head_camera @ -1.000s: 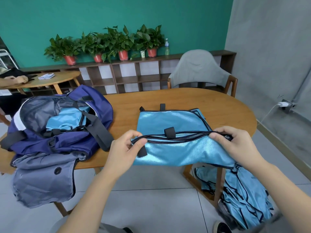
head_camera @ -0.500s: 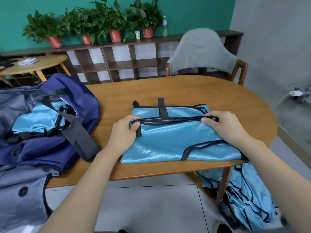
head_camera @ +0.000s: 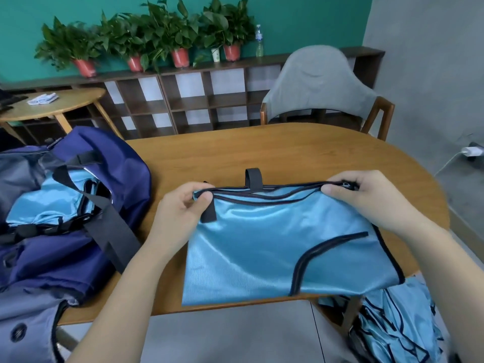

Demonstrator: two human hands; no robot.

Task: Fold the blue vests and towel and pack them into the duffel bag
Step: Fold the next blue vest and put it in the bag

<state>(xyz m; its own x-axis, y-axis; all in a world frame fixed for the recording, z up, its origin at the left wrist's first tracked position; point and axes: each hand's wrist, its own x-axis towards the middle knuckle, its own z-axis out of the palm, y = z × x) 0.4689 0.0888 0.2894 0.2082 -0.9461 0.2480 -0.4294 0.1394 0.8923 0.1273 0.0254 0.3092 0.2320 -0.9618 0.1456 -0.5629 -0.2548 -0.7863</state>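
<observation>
1. The blue vest (head_camera: 275, 239) lies on the table (head_camera: 262, 153), folded once. Its near edge reaches the table's front edge.
2. The left hand (head_camera: 180, 208) pinches the far left corner of the vest, thumb and fingers curled on the dark trim. The right hand (head_camera: 366, 195) pinches the far right corner in the same way.
3. The duffel bag (head_camera: 78, 205) stands open at the left on the table, with blue cloth already inside. More blue vests (head_camera: 398, 323) hang in a heap below the table's right corner.
4. The fabric looks shiny and smooth, so I judge it slippery. If both corners are pulled forward unevenly, the layers may slide apart and the fold goes crooked.
5. The black strap (head_camera: 253, 183) at the far edge may get caught inside the fold and make a lump.
6. Because the vest is so close to the edge, it could slide down to the floor.
</observation>
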